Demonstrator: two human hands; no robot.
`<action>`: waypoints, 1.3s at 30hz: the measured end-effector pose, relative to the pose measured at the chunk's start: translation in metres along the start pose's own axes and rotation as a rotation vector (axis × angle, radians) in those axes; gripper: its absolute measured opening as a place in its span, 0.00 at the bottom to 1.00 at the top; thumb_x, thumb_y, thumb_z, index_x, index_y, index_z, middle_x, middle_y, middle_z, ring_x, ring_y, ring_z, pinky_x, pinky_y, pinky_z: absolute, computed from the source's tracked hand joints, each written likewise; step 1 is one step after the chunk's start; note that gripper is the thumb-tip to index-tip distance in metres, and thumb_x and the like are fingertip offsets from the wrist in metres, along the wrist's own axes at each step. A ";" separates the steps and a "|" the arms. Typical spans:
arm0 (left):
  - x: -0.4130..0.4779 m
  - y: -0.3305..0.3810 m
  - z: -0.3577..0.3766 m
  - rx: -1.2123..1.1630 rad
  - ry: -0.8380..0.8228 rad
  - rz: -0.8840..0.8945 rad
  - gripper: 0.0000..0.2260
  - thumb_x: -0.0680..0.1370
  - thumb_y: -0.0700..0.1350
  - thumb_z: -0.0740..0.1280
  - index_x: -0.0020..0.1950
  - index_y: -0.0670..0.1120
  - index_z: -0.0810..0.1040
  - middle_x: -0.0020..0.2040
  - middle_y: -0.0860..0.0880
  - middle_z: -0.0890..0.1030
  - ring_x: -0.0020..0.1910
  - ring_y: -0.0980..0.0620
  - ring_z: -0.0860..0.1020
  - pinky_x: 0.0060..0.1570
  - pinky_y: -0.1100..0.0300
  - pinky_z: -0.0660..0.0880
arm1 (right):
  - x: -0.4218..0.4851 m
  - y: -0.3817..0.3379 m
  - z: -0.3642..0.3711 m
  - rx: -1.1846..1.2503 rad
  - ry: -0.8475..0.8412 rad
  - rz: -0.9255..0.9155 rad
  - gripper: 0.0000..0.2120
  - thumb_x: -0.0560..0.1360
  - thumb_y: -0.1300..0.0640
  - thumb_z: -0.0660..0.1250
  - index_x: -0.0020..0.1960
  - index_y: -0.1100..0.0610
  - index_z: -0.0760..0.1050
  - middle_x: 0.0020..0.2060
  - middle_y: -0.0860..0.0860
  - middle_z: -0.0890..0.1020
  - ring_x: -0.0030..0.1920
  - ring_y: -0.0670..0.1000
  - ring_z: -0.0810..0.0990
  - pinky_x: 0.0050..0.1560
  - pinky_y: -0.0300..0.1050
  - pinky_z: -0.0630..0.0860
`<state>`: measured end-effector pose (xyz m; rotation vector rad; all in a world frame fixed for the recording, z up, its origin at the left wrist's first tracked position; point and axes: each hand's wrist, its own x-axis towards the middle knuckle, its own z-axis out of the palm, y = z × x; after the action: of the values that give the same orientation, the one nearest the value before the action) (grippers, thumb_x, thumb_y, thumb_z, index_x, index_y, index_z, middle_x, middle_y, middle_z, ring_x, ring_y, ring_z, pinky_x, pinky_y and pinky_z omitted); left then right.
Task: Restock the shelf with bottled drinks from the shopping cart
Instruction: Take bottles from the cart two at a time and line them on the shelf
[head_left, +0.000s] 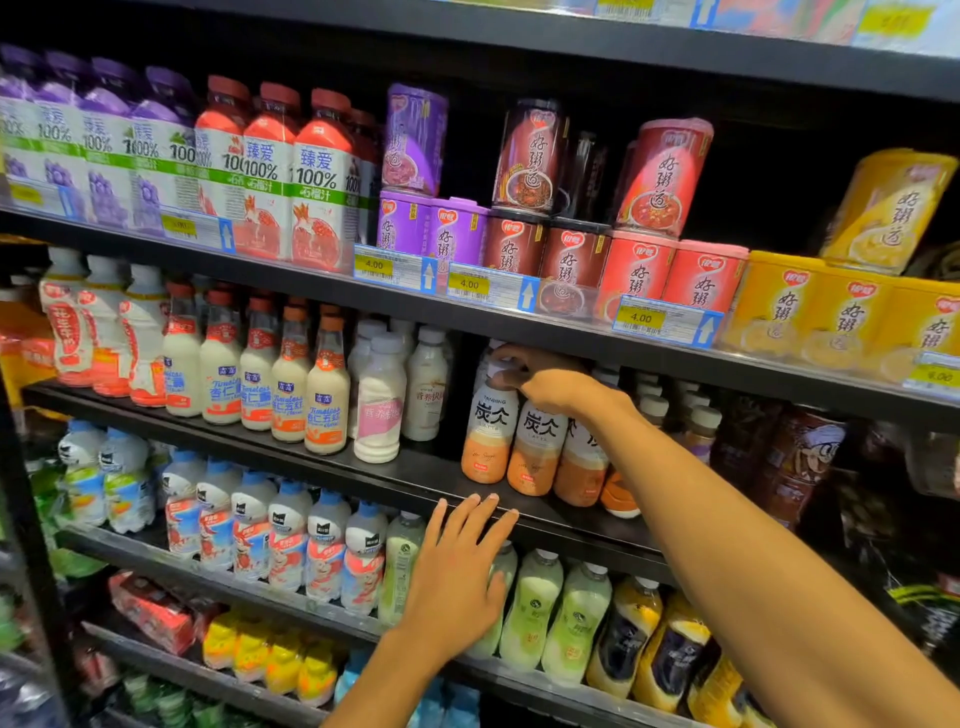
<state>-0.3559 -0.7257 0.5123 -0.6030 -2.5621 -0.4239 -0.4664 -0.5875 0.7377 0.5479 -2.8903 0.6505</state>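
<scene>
A dark shop shelf unit held rows of drinks. At upper left stood purple-capped white grape juice bottles (98, 150), and just beside them red-capped white pomegranate juice bottles (270, 171). One shelf down stood cream-coloured milk bottles with orange-brown caps (291, 384), then a white plastic bottle with a pink label (379, 410). Below centre, the person's left hand (457, 577) was raised with fingers straight and slightly spread, holding nothing; its fingertips lay against the front edge of the black metal shelf board (363, 478), and its palm covered part of a row of pale green bottles (535, 608) on the shelf below. Right of centre, the right hand (545, 384) reached in under the shelf above, its fingers curled around the white cap of a white-and-orange latte bottle with black characters (488, 431). That bottle stood on the black shelf board at the left end of a row of matching latte bottles (537, 447), touching its neighbour. Above, stacked purple, dark red and pink porridge tubs (639, 270) sat behind yellow price tags (641, 318). At far right were yellow porridge tubs (841, 317).
</scene>
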 end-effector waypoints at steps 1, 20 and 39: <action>0.000 0.000 0.000 0.000 0.002 0.001 0.31 0.78 0.53 0.58 0.82 0.57 0.55 0.83 0.52 0.57 0.82 0.49 0.51 0.81 0.44 0.41 | -0.001 0.000 0.000 0.009 -0.003 0.000 0.22 0.82 0.52 0.68 0.74 0.53 0.72 0.73 0.52 0.75 0.72 0.55 0.73 0.65 0.42 0.69; 0.000 0.003 0.000 -0.025 0.015 -0.007 0.31 0.77 0.54 0.57 0.81 0.56 0.59 0.82 0.52 0.60 0.82 0.50 0.54 0.80 0.44 0.44 | -0.037 0.046 -0.024 -0.182 0.044 0.087 0.32 0.75 0.38 0.72 0.76 0.46 0.70 0.72 0.46 0.76 0.70 0.52 0.75 0.70 0.50 0.72; -0.001 0.041 0.006 -0.016 -0.011 0.016 0.32 0.78 0.54 0.57 0.82 0.59 0.53 0.83 0.53 0.56 0.82 0.50 0.50 0.78 0.45 0.38 | -0.075 0.083 -0.048 -0.179 0.069 0.118 0.31 0.79 0.43 0.70 0.78 0.51 0.68 0.75 0.52 0.74 0.72 0.56 0.73 0.70 0.46 0.70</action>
<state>-0.3379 -0.6888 0.5146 -0.6326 -2.5650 -0.4368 -0.4263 -0.4726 0.7336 0.3272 -2.8931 0.4096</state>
